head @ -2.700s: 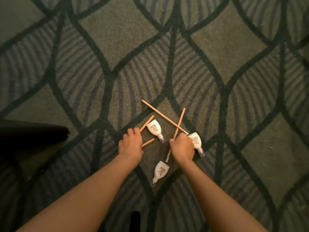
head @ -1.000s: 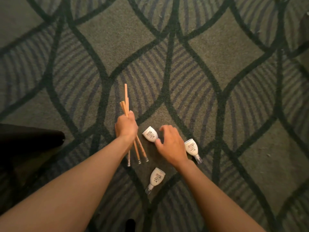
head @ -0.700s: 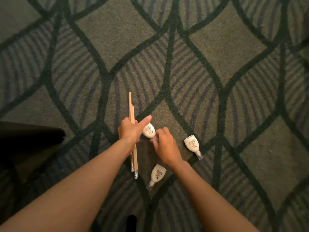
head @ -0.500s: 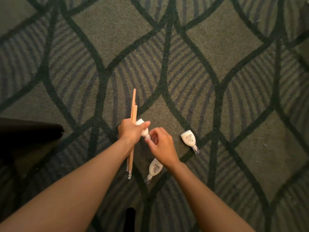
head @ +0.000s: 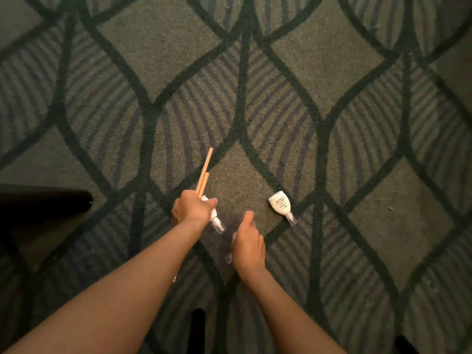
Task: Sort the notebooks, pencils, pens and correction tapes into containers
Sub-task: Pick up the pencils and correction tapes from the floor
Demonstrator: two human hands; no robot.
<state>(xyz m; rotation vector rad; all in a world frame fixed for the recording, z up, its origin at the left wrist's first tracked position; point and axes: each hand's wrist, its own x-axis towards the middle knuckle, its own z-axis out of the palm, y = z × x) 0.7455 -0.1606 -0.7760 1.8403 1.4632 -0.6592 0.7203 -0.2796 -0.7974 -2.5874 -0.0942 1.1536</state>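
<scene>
Left hand (head: 191,209) is wrapped around slim orange wooden pencils (head: 204,172) and a white teardrop-shaped plastic correction tape (head: 214,215), left of the loose matching tape (head: 281,205) on fuzzy patterned carpet (head: 332,72). Right hand (head: 249,245) covers a third tape (head: 228,258), can't tell its grip.

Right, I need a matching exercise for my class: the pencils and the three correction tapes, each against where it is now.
Things:
1 pencils
2 left tape
3 middle tape
4 right tape

Places:
A lies untouched on the carpet
B mostly hidden under the right hand
C orange, sticking out of the left hand
D white, gripped alongside the pencils, clear cap toward the person

Pairs: 1-C, 2-D, 3-B, 4-A
</scene>
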